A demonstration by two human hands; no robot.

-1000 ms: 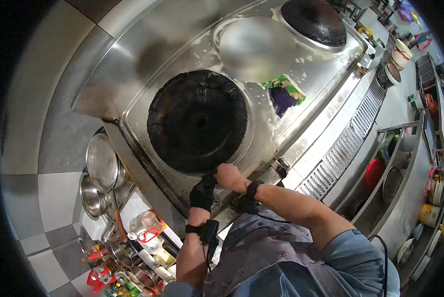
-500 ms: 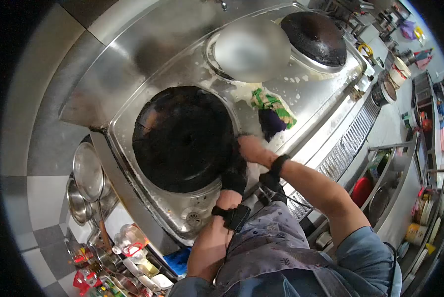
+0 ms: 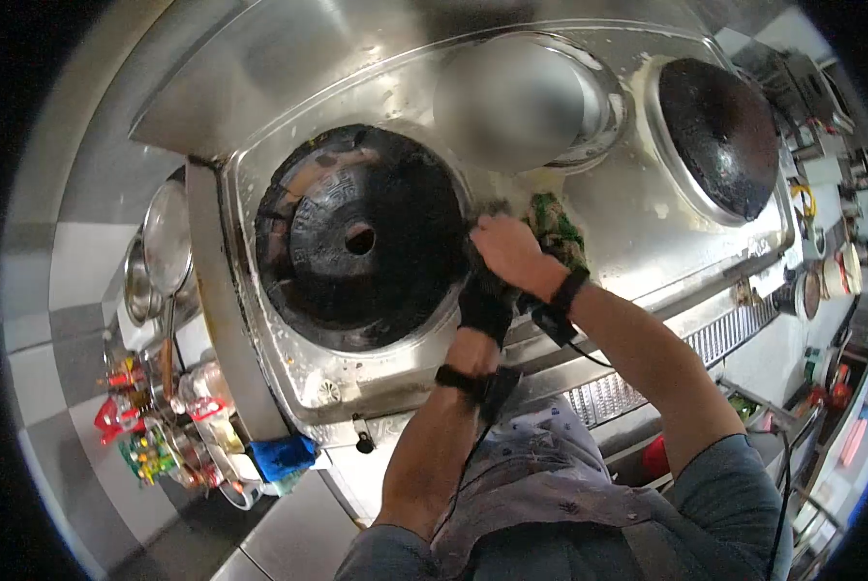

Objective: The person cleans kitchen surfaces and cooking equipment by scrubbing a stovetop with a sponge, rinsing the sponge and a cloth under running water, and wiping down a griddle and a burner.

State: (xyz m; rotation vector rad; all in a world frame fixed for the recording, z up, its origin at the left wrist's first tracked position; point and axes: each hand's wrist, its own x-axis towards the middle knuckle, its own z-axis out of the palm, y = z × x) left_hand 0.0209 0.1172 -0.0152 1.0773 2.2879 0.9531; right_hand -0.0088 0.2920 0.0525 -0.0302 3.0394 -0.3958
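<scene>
My left hand (image 3: 486, 306) wears a black glove over the fingers and palm; its fingertips are hidden by my other hand. My bare right hand (image 3: 513, 250) is closed at the finger end of that glove, its fingers bunched together. A dark, motion-blurred tip (image 3: 492, 207) shows just beyond the right fingers; I cannot tell if it belongs to the glove. A green and tan patterned cloth (image 3: 556, 230) lies crumpled on the steel counter beside my right hand. Left of both hands sits a black round iron disc (image 3: 405, 228), with raised lettering and a central hole.
A blurred pale round shape (image 3: 511, 102) covers the middle burner. An upturned blackened wok (image 3: 719, 140) rests at the right. Left of the counter (image 3: 627, 203) are a strainer (image 3: 167, 242), metal bowls and several bottles. A drain grate (image 3: 608, 395) runs along the front edge.
The view has shifted, and the disc's hole and lettering now show clearly. Both hands stay together, now closer to the cloth. The dark purple piece by the cloth is no longer distinct.
</scene>
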